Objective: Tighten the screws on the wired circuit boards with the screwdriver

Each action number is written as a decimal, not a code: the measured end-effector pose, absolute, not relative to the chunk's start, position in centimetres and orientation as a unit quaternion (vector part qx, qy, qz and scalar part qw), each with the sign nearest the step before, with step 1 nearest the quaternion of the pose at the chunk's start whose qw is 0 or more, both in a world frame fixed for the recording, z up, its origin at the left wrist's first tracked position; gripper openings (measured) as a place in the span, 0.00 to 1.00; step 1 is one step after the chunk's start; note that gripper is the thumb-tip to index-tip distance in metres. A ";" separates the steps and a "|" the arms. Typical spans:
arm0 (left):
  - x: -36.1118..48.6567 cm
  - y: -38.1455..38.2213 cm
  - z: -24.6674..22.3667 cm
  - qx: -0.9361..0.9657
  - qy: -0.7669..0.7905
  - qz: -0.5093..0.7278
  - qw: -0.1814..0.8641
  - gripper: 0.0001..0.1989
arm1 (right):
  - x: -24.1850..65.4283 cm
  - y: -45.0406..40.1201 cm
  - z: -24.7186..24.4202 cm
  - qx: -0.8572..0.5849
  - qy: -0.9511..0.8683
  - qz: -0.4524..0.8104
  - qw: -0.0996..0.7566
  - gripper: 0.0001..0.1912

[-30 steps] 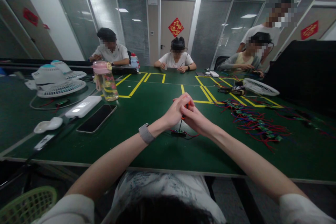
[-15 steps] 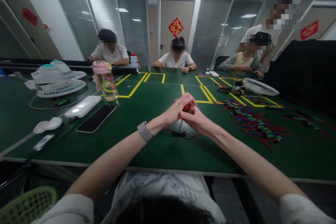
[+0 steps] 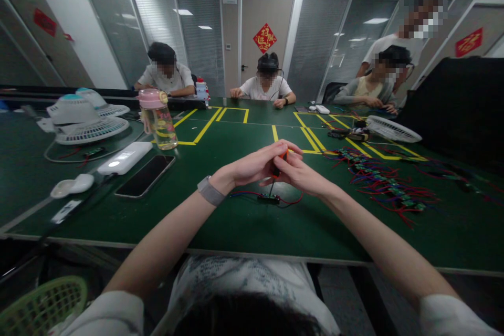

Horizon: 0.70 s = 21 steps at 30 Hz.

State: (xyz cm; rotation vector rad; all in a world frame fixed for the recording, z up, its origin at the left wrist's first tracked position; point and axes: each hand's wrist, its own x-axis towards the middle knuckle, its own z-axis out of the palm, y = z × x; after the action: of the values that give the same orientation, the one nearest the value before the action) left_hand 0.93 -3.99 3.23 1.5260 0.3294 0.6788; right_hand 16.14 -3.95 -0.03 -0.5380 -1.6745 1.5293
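The wearer's 2 hands meet over the tabletop [image 3: 220,231] around 1 screwdriver [image 3: 277,168] with an orange-and-black handle. The left hand [image 3: 258,164] has its grip wrapped about the handle, and the right hand [image 3: 305,172] has its grip closed on the same handle from the other side. The 1 thin shaft points down, slightly tilted, to 1 small circuit board [image 3: 269,199] lying below the hands, with red and blue wires spreading from it. To the right lies 1 long cluster of boards [image 3: 388,184], overlapping too much to count, with 1 white fan grille [image 3: 394,129] beyond it. To the left are 1 dark phone [image 3: 145,176], 1 white box [image 3: 126,158], 1 open white case [image 3: 72,186], 1 pink-lidded bottle [image 3: 160,121] standing upright and 2 fans [image 3: 74,118]. Across the tabletop, 3 people [image 3: 265,84] sit and 1 person [image 3: 394,52] stands.
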 end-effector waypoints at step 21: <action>0.3 -4.1 3.5 0.714 0.270 0.321 0.561 0.28 | 16.7 -3.5 -0.2 -0.357 -0.811 0.257 0.386 0.11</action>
State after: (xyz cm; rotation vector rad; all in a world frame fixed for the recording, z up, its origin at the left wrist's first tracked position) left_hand 0.30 -4.06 3.53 1.6826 0.6370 0.7556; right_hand 16.73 -3.55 -0.22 -0.9093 -2.0635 0.6550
